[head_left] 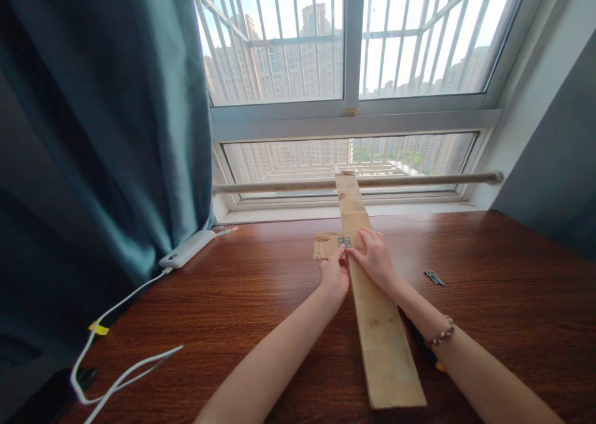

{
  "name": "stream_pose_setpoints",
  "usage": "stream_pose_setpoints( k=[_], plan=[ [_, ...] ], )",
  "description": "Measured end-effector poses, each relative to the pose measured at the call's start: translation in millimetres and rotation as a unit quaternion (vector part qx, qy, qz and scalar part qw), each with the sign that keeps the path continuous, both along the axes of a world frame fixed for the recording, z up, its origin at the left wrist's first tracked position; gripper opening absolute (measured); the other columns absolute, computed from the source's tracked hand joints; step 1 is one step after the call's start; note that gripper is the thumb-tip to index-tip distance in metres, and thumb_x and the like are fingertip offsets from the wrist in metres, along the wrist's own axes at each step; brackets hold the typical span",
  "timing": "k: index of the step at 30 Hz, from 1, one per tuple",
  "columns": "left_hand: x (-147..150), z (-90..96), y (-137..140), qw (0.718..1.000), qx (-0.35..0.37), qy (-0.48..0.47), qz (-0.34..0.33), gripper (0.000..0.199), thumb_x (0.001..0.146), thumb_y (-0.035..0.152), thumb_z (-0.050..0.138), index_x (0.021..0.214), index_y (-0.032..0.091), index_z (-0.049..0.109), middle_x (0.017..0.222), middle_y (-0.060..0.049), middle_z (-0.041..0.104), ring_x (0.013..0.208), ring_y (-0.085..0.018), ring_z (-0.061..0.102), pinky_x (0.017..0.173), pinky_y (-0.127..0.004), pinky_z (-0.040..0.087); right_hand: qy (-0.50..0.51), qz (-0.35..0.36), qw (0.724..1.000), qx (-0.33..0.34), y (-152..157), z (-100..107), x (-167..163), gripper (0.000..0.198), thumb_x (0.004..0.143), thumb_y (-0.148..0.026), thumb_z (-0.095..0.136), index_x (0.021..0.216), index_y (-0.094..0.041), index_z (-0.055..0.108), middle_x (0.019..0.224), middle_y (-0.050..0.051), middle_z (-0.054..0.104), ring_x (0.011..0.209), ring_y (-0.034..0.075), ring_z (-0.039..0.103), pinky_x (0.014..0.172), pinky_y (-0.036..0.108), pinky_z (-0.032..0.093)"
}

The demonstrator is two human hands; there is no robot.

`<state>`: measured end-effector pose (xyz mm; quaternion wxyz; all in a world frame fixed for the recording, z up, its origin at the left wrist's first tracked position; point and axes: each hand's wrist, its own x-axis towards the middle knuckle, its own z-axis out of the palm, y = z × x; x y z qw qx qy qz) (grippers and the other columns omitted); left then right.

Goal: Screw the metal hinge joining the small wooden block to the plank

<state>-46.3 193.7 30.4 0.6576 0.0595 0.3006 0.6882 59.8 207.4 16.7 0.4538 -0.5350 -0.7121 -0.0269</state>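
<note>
A long wooden board (382,331) lies lengthwise on the desk, its far end at the window rail. A short wooden piece (326,246) butts against its left side. A small metal hinge (344,241) lies across the joint between them. My left hand (334,275) is closed at the joint, its thumb on the hinge's lower edge; its other fingers are partly hidden. My right hand (376,259) grips the long board from above, with its thumb reaching the hinge's lower right corner. Several screws (434,278) lie to the right of the board.
A white power bank (189,250) with a white cable (121,300) lies at the left beside a dark curtain (116,101). A yellow-ended object (440,366) shows partly under my right forearm. A horizontal rail (419,180) crosses before the window.
</note>
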Motion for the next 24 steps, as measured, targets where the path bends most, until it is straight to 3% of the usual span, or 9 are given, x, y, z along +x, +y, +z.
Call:
stream_pose_setpoints(
  k=[10, 20, 24],
  plan=[
    [-1.9, -0.6, 4.5, 1.000, -0.014, -0.013, -0.018, 0.026, 0.068, -0.011, 0.052, 0.057, 0.011, 0.058, 0.059, -0.005, 0.062, 0.054, -0.009, 0.059, 0.060, -0.019, 0.050, -0.012, -0.024, 1.000, 0.013, 0.5, -2.4, -3.7, 0.045, 0.080, -0.029, 0.059, 0.118, -0.008, 0.049, 0.113, 0.018, 0.055, 0.106, 0.031, 0.045, 0.095, 0.047, 0.041],
    [-0.3, 3.8, 0.4, 1.000, -0.009, -0.007, 0.002, 0.024, 0.070, -0.012, 0.055, 0.070, 0.011, 0.062, 0.069, -0.006, 0.067, 0.061, -0.012, 0.064, 0.064, -0.021, 0.053, -0.009, -0.038, 0.999, -0.003, -1.5, 0.1, -6.6, 0.046, 0.081, -0.029, 0.059, 0.121, -0.008, 0.049, 0.113, 0.017, 0.054, 0.106, 0.030, 0.043, 0.095, 0.046, 0.041],
    [-1.6, 3.1, 1.7, 1.000, -0.015, -0.009, -0.005, 0.023, 0.070, -0.012, 0.055, 0.073, 0.010, 0.063, 0.071, -0.006, 0.068, 0.062, -0.012, 0.064, 0.063, -0.020, 0.052, -0.033, -0.030, 0.999, -0.009, -8.2, 5.5, -9.8, 0.037, 0.084, -0.027, 0.056, 0.120, -0.016, 0.057, 0.120, 0.014, 0.051, 0.111, 0.030, 0.041, 0.095, 0.044, 0.042]
  ],
)
